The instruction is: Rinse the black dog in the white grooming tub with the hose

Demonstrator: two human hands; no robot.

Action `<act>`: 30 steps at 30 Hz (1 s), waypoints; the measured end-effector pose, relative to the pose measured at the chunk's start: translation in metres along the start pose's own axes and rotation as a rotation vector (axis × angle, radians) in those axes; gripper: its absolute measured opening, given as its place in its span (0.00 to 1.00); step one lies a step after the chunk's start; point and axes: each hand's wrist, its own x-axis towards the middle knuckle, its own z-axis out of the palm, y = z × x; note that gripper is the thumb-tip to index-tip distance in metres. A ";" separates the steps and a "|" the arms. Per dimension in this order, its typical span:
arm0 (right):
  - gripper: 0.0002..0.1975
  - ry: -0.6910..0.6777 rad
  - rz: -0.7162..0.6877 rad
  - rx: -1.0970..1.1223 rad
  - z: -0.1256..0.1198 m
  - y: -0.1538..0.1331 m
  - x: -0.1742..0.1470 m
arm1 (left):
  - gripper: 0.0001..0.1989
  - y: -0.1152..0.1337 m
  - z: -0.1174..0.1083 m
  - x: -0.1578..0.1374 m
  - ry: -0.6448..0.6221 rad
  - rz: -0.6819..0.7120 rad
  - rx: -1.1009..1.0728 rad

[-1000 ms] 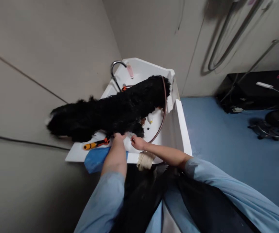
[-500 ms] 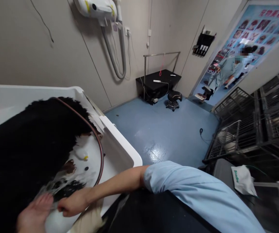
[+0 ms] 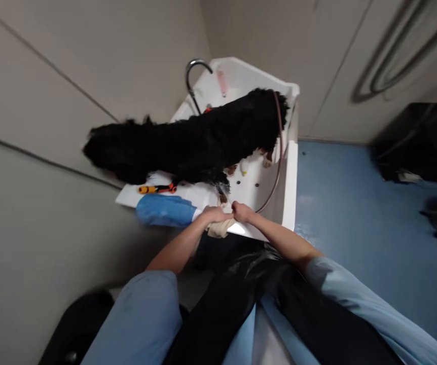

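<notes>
A large black long-haired dog (image 3: 188, 142) stands in a white tub (image 3: 290, 187), its coat looking wet along the near side. The reddish-brown hose (image 3: 280, 147) lies over its rump and curves down to my right hand (image 3: 242, 212), which is closed around its end. Thin streaks of water show between the hands and the dog's leg fur. My left hand (image 3: 217, 215) is close beside the right one at the near rim, fingers stretched toward it. A beige cloth (image 3: 218, 229) hangs over the rim below my hands.
A blue, blurred bundle (image 3: 165, 210) and a tool with yellow and orange parts (image 3: 157, 189) lie at the tub's left end. Behind the dog are a curved tap (image 3: 193, 76) and a pink bottle (image 3: 221, 83). A small white bottle (image 3: 244, 166) stands inside the tub.
My view has swung left and down, bringing the whole dog and tub into sight. My left hand, formerly palm-up near the spray, is now alongside the right hand.
</notes>
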 end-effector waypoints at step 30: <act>0.14 -0.086 -0.201 0.121 -0.052 0.011 -0.034 | 0.11 -0.011 0.014 0.048 0.385 -0.209 -0.480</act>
